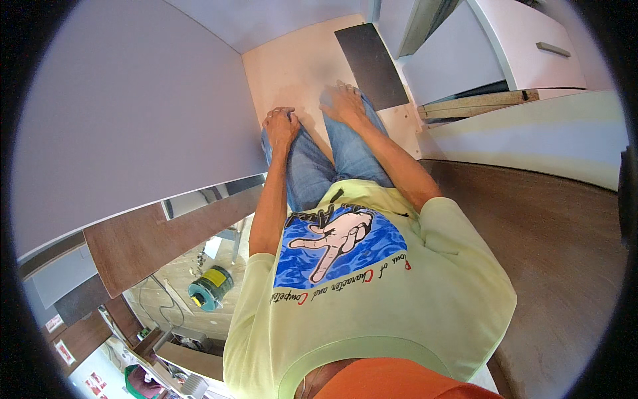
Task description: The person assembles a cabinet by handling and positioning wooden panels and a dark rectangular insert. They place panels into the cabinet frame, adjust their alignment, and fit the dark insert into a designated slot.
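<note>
Both hands empty: left hand [282, 124] curled over blue-jeans knee [292, 143], right hand [343, 101] flat near dark rectangular laminate panel [372, 65]; shifting could knock panel.

The left hand [281, 126] and right hand [344, 101] rest on the knees [312, 143] in a narrow bay. At nine o'clock a grey panel [126, 113] stands just beside the left hand and blocks that side. At twelve o'clock the pale floor [292, 70] lies bare up to the far wall. At one o'clock a dark board [372, 63] lies flat, just beside the right hand. At three o'clock a white cabinet [505, 46] and stacked boards [475, 103] close that side. Between the knees runs a thin strip of open floor.
</note>
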The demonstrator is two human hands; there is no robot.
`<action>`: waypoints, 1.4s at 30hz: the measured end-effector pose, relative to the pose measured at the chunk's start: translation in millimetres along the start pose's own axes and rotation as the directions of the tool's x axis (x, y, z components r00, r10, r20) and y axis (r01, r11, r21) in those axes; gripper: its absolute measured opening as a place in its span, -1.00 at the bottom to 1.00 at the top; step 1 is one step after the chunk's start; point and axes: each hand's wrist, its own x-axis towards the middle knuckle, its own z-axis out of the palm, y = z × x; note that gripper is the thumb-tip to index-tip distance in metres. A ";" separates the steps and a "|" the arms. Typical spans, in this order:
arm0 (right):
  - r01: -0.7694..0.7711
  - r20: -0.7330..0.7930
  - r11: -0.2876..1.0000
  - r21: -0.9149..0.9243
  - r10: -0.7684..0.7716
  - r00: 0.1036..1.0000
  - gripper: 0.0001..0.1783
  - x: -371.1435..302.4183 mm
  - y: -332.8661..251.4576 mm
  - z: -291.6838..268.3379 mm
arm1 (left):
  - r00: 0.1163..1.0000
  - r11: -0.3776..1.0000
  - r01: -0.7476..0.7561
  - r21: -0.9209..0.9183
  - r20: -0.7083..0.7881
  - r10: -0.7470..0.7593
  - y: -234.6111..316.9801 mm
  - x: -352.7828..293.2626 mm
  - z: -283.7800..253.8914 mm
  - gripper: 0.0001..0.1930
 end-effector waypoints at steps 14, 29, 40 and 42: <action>0.021 -0.038 1.000 -0.017 -0.022 0.999 -0.33 1.7 6.5 12.8 | 1.000 1.000 -0.006 0.009 -0.011 0.006 7.9 -3.2 -6.6 -0.72; -0.039 0.100 0.999 0.037 0.035 0.994 -0.28 8.4 2.2 2.8 | 1.000 0.998 -0.007 0.066 -0.001 0.007 3.7 0.9 -4.2 -0.71; -0.069 0.118 0.997 0.039 0.064 0.991 -0.27 9.0 -1.0 -1.8 | 1.000 0.999 -0.014 0.035 -0.019 0.015 5.8 -1.7 -6.8 -0.70; -0.083 0.160 0.996 0.043 0.075 0.984 -0.30 9.9 -1.4 -3.5 | 1.000 0.999 0.002 0.050 -0.011 -0.001 6.1 -2.0 -7.9 -0.70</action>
